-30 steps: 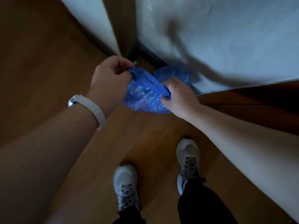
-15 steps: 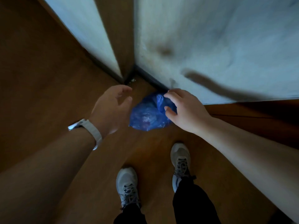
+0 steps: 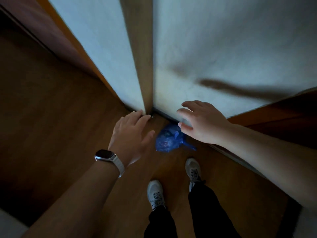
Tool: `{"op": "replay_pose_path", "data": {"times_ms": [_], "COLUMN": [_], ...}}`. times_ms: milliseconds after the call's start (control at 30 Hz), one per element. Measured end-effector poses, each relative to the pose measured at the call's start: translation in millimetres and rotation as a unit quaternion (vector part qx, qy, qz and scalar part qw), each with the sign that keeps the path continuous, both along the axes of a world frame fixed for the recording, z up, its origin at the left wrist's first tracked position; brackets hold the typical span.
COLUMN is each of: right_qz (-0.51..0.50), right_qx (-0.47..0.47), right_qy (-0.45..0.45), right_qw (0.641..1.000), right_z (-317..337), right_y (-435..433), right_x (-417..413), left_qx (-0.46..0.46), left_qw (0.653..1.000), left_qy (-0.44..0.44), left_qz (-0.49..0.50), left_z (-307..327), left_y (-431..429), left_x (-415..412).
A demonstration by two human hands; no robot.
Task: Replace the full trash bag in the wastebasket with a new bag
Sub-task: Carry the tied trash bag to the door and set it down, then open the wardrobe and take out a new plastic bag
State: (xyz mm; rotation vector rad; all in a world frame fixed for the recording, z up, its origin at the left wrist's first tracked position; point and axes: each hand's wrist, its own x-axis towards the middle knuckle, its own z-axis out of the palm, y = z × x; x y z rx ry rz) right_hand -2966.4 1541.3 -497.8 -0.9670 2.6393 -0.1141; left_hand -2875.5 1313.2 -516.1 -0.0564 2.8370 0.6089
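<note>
A small, tied blue trash bag (image 3: pixel 167 140) lies on the wooden floor at the foot of the white wall, just ahead of my feet. My left hand (image 3: pixel 131 136), with a watch on its wrist, hovers to the left of the bag, fingers spread and holding nothing. My right hand (image 3: pixel 200 121) hovers above and to the right of the bag, also open and apart from it. No wastebasket is in view.
White wall panels (image 3: pixel 223 48) meet at a wooden corner post (image 3: pixel 141 66) straight ahead. A dark wooden frame (image 3: pixel 283 121) runs along the right. My two white shoes (image 3: pixel 155 191) stand on the wooden floor (image 3: pixel 51 117) behind the bag.
Both hands held the blue bag a second ago. The left let go first, then the right; the bag now rests on the floor and both hands have lifted away.
</note>
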Motion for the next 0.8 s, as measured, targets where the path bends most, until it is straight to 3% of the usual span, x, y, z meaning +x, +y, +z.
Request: {"op": "replay_pose_path", "data": {"times_ms": [367, 633, 800], "right_qz": [0.04, 0.114, 0.191], "right_qx": [-0.031, -0.13, -0.157], "right_qy": [0.041, 0.096, 0.1], "right_qw": [0.998, 0.98, 0.964], "right_z": [189, 293, 324], "right_y": [7, 25, 30], "right_x": [51, 57, 68], "left_qx": [-0.136, -0.169, -0.19], "left_qw": [0.988, 0.978, 0.96], "left_qy": [0.064, 0.093, 0.122], "left_qz": [-0.04, 0.084, 0.167], "left_z": [192, 292, 335], "left_y": [21, 78, 98], "left_x": [50, 94, 130]}}
